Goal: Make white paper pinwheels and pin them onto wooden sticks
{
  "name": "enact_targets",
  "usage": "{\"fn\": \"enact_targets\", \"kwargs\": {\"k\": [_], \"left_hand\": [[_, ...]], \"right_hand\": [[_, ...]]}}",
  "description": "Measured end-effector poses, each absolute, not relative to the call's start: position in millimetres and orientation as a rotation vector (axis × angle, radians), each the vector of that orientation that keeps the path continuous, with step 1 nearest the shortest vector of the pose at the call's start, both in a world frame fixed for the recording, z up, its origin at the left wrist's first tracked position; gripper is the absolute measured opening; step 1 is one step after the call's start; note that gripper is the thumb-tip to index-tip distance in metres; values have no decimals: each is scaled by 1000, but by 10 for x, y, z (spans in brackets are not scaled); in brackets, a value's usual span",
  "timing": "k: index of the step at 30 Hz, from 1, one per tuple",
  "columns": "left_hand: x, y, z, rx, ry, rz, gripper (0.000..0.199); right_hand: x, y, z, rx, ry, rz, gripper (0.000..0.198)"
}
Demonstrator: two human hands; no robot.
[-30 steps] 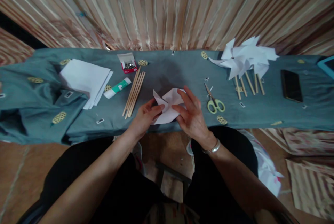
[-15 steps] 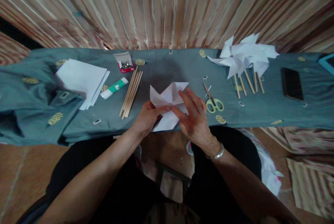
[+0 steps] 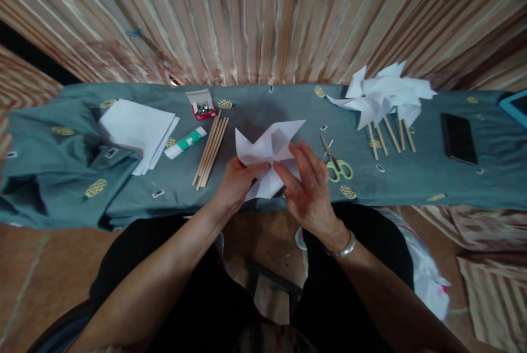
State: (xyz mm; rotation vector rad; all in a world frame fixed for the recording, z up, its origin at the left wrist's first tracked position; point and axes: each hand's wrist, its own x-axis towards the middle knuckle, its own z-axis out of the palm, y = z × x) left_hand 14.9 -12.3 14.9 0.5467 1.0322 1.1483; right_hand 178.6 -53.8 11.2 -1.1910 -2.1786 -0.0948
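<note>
A white paper pinwheel (image 3: 263,149), its blades folded in toward the middle, is held over the near edge of the cloth-covered table. My left hand (image 3: 237,181) grips it from the left, thumb pressed on the centre and the other fingers underneath. From the right, my right hand (image 3: 308,185) touches the pinwheel, its index fingertip close to the left thumb at the centre and its other fingers along the right blade. What lies under the paper is hidden. Green-handled scissors (image 3: 338,168) lie just right of my right hand.
Wooden sticks (image 3: 211,152), a glue tube (image 3: 185,143), an open box of metal pins (image 3: 202,107) and stacked white paper (image 3: 138,128) lie left. Finished pinwheels on sticks (image 3: 382,95) and a phone (image 3: 459,138) lie right. A curtain (image 3: 263,18) hangs behind the green cloth (image 3: 284,100).
The pinwheel has turned a little and its lower blade now sits folded up nearer the centre. Both hands stay at its middle. The camera view has shifted slightly.
</note>
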Motion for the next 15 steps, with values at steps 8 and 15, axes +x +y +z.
{"fn": "enact_targets", "kwargs": {"k": [8,15], "left_hand": [[143,-23,228,651,1052,1263,30],[241,-6,288,747,1075,1310,33]], "right_hand": [[1869,-473,242,-1249,-1879,-14,22],[1807,-398,263,-1308,-1743,115,11]]}}
